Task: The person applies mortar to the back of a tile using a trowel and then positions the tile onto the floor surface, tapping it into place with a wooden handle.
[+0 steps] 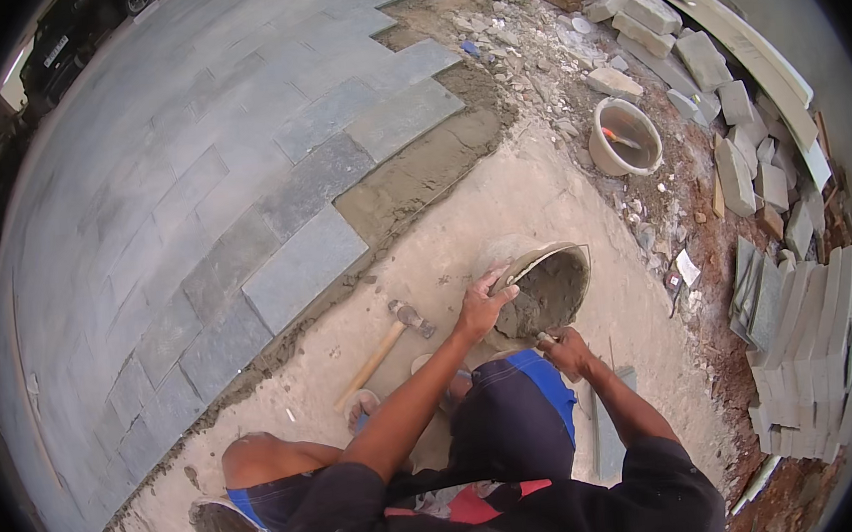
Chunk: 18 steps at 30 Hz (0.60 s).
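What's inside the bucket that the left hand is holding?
Inside the bucket is a gray, mortar-like mix. Whatever lies underneath the mix is covered, so it can't be seen.

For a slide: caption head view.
Left hand on a bucket of grey mix, right hand gripping a handle, near grey paving slabs.

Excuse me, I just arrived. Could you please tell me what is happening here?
A person's left hand holds the rim of a tilted bucket with mortar inside. The right hand grasps the handle of a tool by its near edge. A hammer lies on the ground, near laid slabs.
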Each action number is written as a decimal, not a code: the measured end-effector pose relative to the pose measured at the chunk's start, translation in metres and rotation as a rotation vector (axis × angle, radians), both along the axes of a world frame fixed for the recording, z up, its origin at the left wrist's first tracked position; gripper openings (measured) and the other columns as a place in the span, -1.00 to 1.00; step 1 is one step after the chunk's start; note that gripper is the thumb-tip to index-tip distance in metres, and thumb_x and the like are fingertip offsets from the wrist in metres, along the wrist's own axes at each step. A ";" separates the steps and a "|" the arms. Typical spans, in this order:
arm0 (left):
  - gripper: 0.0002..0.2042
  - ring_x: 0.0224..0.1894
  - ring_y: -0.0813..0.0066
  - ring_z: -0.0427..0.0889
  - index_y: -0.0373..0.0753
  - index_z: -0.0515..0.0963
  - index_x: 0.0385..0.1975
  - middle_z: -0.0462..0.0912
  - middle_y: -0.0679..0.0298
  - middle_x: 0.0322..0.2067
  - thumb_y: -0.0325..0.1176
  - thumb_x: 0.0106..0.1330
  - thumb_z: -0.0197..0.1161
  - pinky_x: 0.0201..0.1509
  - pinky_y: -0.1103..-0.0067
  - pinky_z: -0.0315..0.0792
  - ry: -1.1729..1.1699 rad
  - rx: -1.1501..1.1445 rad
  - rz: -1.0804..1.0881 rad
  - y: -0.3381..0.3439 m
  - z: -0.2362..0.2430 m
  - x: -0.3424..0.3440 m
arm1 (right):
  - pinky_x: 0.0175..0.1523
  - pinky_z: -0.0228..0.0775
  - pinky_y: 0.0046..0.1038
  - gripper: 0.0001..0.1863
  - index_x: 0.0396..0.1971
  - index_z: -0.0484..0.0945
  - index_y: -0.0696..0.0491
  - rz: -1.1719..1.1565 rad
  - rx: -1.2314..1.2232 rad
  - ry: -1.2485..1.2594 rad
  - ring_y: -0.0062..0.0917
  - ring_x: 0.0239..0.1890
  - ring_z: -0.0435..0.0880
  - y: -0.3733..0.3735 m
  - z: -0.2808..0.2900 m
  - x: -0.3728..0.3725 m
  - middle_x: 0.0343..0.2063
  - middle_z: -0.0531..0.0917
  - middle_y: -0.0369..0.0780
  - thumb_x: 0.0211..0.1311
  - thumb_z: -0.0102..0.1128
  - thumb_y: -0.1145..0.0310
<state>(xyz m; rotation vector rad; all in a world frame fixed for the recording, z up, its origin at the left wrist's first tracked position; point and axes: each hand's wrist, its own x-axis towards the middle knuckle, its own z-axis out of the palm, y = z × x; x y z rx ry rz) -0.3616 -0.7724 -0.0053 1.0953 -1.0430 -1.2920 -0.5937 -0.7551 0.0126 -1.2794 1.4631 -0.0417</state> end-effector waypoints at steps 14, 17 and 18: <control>-0.50 0.40 0.32 0.32 -0.37 0.49 0.22 0.48 0.07 0.28 -0.40 0.26 0.34 0.48 0.47 0.13 0.068 0.052 -0.042 0.000 0.002 0.006 | -0.06 0.51 -0.16 -0.53 0.06 0.62 0.00 0.349 -0.852 0.658 -0.10 -0.17 0.66 0.003 -0.002 -0.025 -0.20 0.66 -0.05 0.14 0.39 0.18; -0.49 0.37 0.32 0.35 -0.38 0.49 0.22 0.49 0.06 0.26 -0.39 0.25 0.34 0.46 0.48 0.15 0.022 0.015 -0.028 -0.001 0.004 0.004 | 0.02 0.51 -0.17 -0.54 0.05 0.63 0.00 -0.010 -0.767 0.473 -0.10 -0.10 0.69 0.021 0.018 -0.012 -0.12 0.68 -0.01 0.16 0.35 0.15; -0.49 0.37 0.33 0.36 -0.39 0.49 0.21 0.50 0.06 0.26 -0.39 0.25 0.34 0.45 0.48 0.16 0.030 0.013 -0.033 -0.002 0.004 0.004 | 0.05 0.51 -0.17 -0.54 0.05 0.63 0.00 0.031 -0.678 0.402 -0.09 -0.08 0.68 0.018 0.011 -0.016 -0.12 0.69 0.00 0.16 0.34 0.14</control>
